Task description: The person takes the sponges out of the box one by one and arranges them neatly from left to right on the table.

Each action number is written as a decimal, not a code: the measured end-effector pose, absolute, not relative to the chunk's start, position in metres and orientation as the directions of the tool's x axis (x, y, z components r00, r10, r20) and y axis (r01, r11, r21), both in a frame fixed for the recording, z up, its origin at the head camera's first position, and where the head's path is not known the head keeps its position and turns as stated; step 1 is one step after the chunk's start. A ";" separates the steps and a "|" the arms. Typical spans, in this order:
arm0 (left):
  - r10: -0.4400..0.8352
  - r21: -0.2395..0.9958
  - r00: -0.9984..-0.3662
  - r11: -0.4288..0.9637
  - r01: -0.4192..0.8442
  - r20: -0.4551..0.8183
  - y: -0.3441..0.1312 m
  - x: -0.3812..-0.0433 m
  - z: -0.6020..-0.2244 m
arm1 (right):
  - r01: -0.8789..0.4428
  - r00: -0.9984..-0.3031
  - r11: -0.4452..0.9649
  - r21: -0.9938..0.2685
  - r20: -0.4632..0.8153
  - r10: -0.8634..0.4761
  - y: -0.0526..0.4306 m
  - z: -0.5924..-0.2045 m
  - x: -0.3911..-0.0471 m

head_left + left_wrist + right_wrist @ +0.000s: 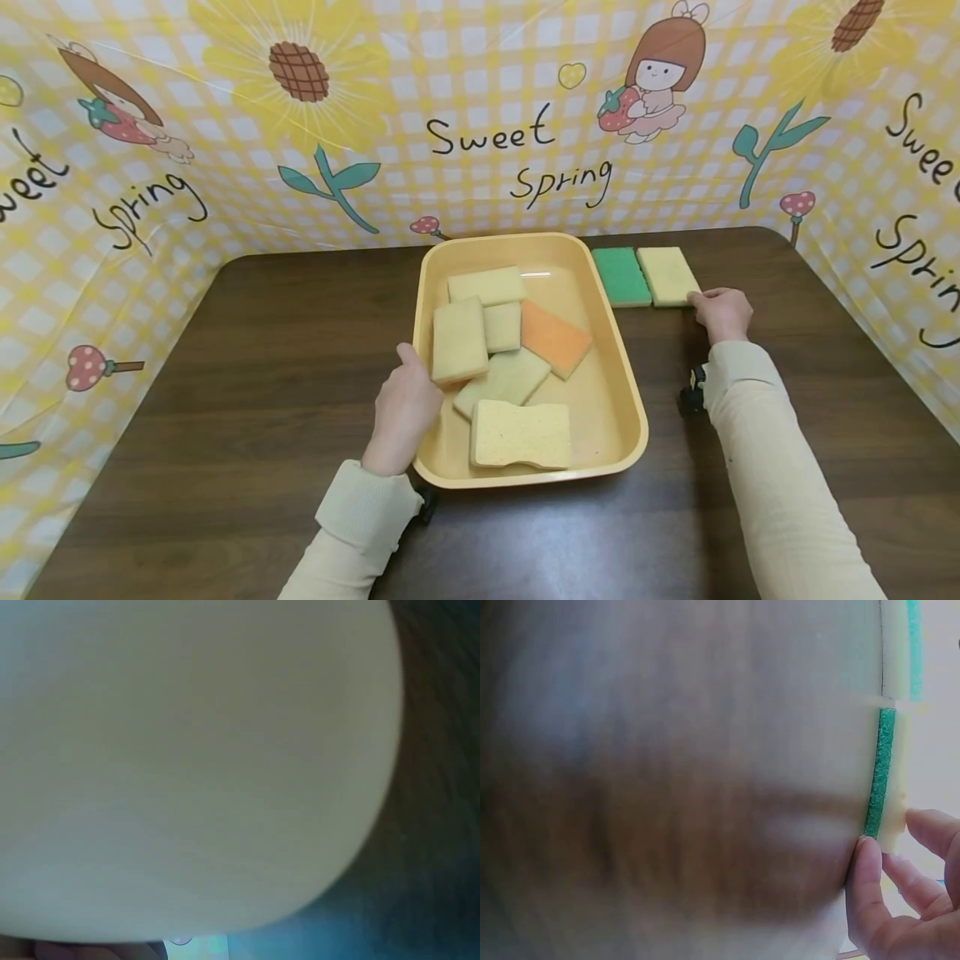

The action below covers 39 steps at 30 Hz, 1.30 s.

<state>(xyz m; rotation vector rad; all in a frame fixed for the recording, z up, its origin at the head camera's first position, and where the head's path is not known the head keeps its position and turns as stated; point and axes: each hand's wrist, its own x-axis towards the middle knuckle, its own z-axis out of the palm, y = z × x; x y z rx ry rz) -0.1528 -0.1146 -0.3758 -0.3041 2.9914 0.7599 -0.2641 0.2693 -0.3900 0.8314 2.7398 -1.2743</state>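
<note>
A yellow plastic tray (633,417) stands on the table with several sponges inside. My left hand (405,408) grips its left rim, the thumb pointing up; the rest of the fingers are mostly hidden. In the left wrist view the tray's pale outer side (187,772) fills most of the picture. My right hand (722,315) pinches the near right corner of a yellow sponge (667,273). In the right wrist view this sponge shows a green scouring layer (880,772) against the table. A second sponge, green side up (621,277), lies between it and the tray.
In the tray, an orange-faced sponge (557,337) lies among pale ones; a wavy-sided sponge (521,435) is nearest me. The dark wooden table (247,400) extends on both sides. A patterned yellow cloth (480,75) hangs behind and at the sides.
</note>
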 end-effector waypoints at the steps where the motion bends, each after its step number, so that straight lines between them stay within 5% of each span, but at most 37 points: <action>1: -0.180 0.467 -0.980 0.862 -0.199 -0.087 -0.115 -0.153 -0.376 | 0.469 -0.859 0.526 -0.709 -0.225 0.461 0.269 -0.390 -0.264; 26: -0.183 0.475 -0.979 0.855 -0.206 -0.094 -0.115 -0.152 -0.374 | 0.480 -0.855 0.525 -0.703 -0.241 0.459 0.268 -0.386 -0.262; 39: -0.187 0.474 -0.978 0.855 -0.209 -0.093 -0.114 -0.153 -0.375 | 0.381 -0.913 0.402 -0.832 -0.271 0.304 0.249 -0.351 -0.250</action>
